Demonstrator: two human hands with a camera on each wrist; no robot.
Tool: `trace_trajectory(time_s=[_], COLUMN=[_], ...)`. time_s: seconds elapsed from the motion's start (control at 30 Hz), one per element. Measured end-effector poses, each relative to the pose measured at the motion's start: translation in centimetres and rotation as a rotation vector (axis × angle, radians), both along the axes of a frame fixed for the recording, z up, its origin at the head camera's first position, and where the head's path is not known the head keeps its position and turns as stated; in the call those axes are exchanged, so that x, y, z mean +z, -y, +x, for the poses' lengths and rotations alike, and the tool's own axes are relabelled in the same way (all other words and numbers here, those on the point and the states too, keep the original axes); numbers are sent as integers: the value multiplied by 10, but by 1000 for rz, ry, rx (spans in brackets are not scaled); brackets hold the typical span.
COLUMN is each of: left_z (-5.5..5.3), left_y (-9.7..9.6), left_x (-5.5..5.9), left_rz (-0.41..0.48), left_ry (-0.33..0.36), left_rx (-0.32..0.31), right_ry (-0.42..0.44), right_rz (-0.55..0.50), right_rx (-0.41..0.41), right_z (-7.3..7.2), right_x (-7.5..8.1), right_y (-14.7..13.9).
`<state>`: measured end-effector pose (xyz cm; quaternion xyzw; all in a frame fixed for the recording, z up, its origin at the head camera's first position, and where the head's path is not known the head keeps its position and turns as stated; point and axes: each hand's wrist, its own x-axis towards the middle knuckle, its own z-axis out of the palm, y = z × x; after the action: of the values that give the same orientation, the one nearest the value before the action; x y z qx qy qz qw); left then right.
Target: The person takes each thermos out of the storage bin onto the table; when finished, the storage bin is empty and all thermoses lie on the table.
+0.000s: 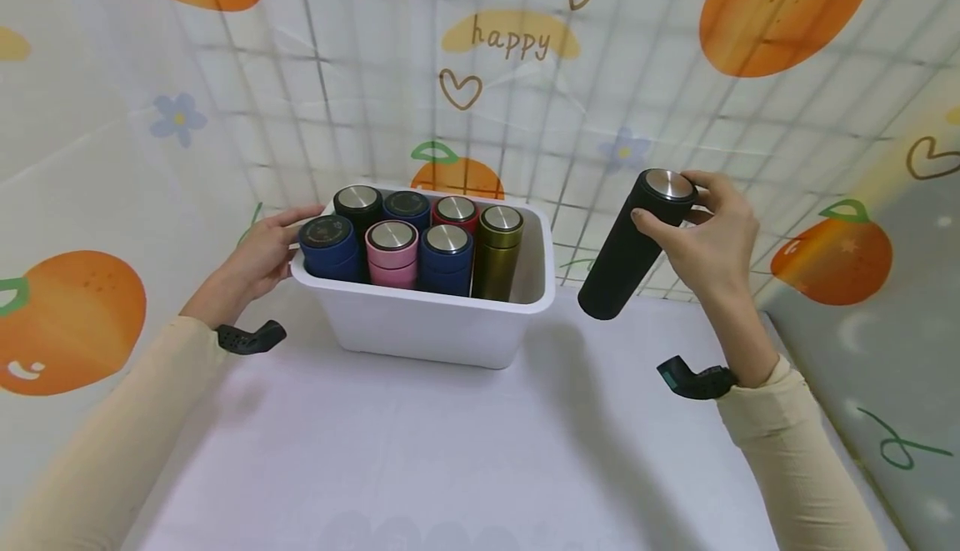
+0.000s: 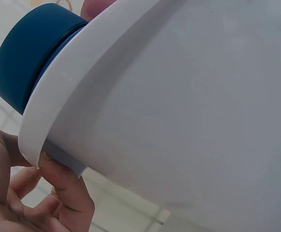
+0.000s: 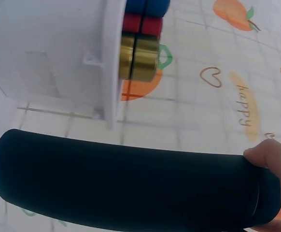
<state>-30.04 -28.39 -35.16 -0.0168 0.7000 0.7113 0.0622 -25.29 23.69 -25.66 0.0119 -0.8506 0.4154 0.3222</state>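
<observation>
My right hand (image 1: 716, 238) grips a black thermos bottle (image 1: 626, 251) near its silver-topped lid. The bottle hangs tilted in the air, right of a white plastic bin (image 1: 427, 326). At the bin's left end, my left hand (image 1: 258, 259) holds the rim, the thumb and a finger pinching it in the left wrist view. Inside the bin several thermos bottles stand upright: a pink one (image 1: 392, 259), a gold one (image 1: 498, 255), a red one (image 1: 456, 211), a black one (image 1: 358, 205) and blue ones, including one at the front left (image 1: 328, 251).
A white cloth surface (image 1: 420, 459) lies under the bin. Behind stands a wire grid covered by a sheet (image 1: 517, 126) printed with oranges and hearts. A grey side panel (image 1: 885, 351) rises at the right. The bin's right end has a gap beside the gold bottle.
</observation>
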Motion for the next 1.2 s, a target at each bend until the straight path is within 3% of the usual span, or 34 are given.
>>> trace_trajectory(time_s=[0.57,0.8,1.2], left_z=[-2,0,-1], left_y=[-1,-1,1], left_x=[4,2,-2], left_rz=[95,13,-32], left_ry=[6,2,-5], left_rx=[-20,-2,9], right_ry=[29,80,92], right_rz=[10,8,14], right_rx=[-1,0,4], right_z=[-19,-29,-43], right_x=[-32,-49,-74], right_y=[3,2,1])
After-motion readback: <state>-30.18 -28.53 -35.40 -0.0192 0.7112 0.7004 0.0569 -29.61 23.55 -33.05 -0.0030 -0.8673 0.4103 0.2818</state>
